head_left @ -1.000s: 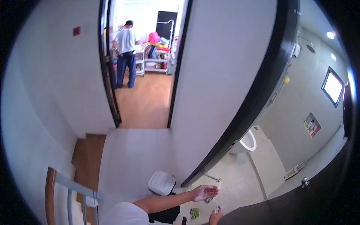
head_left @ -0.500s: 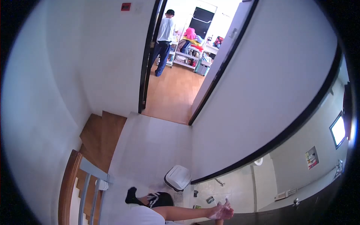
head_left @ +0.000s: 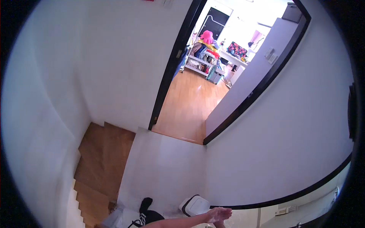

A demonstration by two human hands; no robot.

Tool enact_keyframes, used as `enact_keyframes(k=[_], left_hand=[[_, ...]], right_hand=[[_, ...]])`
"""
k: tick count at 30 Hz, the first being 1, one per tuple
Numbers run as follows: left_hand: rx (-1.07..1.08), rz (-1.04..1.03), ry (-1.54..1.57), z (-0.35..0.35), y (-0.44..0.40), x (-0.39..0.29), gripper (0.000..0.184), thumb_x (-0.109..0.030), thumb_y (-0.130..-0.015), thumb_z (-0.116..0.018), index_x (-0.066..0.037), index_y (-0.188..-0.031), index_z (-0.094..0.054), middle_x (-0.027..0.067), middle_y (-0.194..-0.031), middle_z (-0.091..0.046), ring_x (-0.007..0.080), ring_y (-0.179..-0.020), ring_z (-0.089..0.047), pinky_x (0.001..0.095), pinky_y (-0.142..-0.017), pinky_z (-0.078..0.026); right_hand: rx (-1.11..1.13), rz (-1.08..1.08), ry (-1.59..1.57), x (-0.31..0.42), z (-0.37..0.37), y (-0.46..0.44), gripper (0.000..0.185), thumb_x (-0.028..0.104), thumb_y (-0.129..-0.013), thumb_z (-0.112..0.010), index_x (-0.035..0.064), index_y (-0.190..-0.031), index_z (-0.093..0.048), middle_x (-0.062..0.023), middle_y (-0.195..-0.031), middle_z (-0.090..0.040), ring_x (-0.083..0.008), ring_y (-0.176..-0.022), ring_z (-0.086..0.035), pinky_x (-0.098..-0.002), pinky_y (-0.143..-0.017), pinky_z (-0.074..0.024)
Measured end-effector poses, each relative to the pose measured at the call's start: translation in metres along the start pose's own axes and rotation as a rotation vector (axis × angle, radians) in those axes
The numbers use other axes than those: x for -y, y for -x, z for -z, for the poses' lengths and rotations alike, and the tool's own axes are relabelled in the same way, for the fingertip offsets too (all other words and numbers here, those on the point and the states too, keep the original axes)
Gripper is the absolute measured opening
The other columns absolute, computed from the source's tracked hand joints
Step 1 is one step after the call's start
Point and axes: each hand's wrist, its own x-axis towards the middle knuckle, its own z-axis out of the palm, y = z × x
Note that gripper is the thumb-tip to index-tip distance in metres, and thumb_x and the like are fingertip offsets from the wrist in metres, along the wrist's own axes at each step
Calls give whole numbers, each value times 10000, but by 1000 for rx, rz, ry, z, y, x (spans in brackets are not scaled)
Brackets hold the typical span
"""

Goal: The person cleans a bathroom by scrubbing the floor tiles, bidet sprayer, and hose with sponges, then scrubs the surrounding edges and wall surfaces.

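Near the bottom edge, my left hand (head_left: 219, 215) reaches in from the left on a bare forearm. Its fingers are stretched out, and whitish suds or residue coat the skin. No object shows in it. My right hand (head_left: 219, 225) is just below, close against the left one and mostly cut off by the frame edge, so its fingers cannot be made out. Left of the hands is a white bin (head_left: 195, 205) with a dark rim. A dark-socked foot (head_left: 145, 204) and black clothing with white stripes (head_left: 151, 216) show beside the forearm.
Wooden stairs (head_left: 102, 159) descend at the left. A dark-framed doorway (head_left: 167, 76) opens onto a room with a loaded cart (head_left: 199, 60) and a pink plush toy (head_left: 207, 36). A curved dark frame (head_left: 289, 199) borders a tiled area at the lower right.
The view has swung right and tilted. The person in the far room is now almost wholly out of sight. My hands have come together, lower in view, and the floor packets have mostly left it.
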Motion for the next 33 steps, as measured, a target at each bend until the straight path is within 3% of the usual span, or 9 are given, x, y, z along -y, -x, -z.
enact_keyframes(k=[2,4,17,22,25,26,29,32,33], left_hand=[[-58,-38,1,-44,31,-49,349,-178,-939,-427,-2,-1234,-493,116,-1210,-563,228,-1151,-524,361,-1035,-378],[207,-142,143,-53,41,-81,353,-169,-938,-422,7,-1236,-491,125,-1196,-573,234,-1159,-519,374,-1051,-361],[112,-82,177,-62,71,-167,353,-179,-901,-455,2,-1191,-541,122,-1172,-590,248,-1135,-534,372,-1045,-362],[67,58,118,-58,59,-140,359,-189,-894,-465,1,-1187,-546,121,-1170,-593,248,-1132,-537,373,-1042,-365],[33,259,28,-48,52,-99,362,-195,-890,-470,1,-1184,-549,121,-1169,-595,248,-1130,-538,373,-1040,-367],[7,315,-18,-43,50,-81,363,-197,-889,-472,1,-1183,-550,121,-1168,-595,248,-1130,-539,373,-1039,-368],[-156,305,-361,-68,42,-47,389,-240,-853,-505,-8,-1158,-571,121,-1162,-605,258,-1106,-556,389,-1025,-381],[-47,408,-471,-53,27,-5,389,-252,-832,-506,-3,-1121,-583,121,-1155,-609,266,-1085,-567,411,-1013,-394],[-37,471,-448,-52,22,14,377,-239,-834,-495,0,-1110,-585,123,-1155,-609,264,-1084,-568,416,-1010,-398]], right_hand=[[36,41,5,38,-16,-23,566,173,-750,-626,-12,-1245,-424,-215,-1237,-450,-370,-1181,-404,-460,-1000,-321],[63,71,9,68,-31,-43,570,180,-750,-628,-12,-1246,-422,-214,-1239,-450,-370,-1181,-403,-460,-1000,-320],[108,112,60,117,-68,-94,597,224,-754,-643,-7,-1254,-413,-207,-1248,-445,-367,-1185,-399,-461,-1001,-317],[-8,172,50,87,-69,-75,608,241,-755,-648,-5,-1258,-410,-205,-1251,-443,-365,-1186,-397,-461,-1001,-316],[-168,197,25,54,-57,-33,651,370,-823,-568,-7,-1315,-369,-206,-1261,-449,-342,-1204,-398,-450,-1042,-284],[-95,60,-56,40,-50,-18,606,376,-875,-490,-1,-1331,-358,-183,-1336,-405,-292,-1275,-353,-419,-1078,-252],[-460,-110,46,-16,-91,20,587,372,-771,-596,36,-1242,-496,-195,-1309,-451,-342,-1260,-367,-469,-1081,-214],[-536,-286,144,-83,-120,54,563,304,-750,-561,-18,-1205,-480,-218,-1183,-499,-362,-1119,-464,-444,-961,-360],[-434,-463,112,-73,-76,82,570,284,-733,-589,-23,-1201,-479,-215,-1184,-498,-366,-1126,-461,-453,-956,-366]])
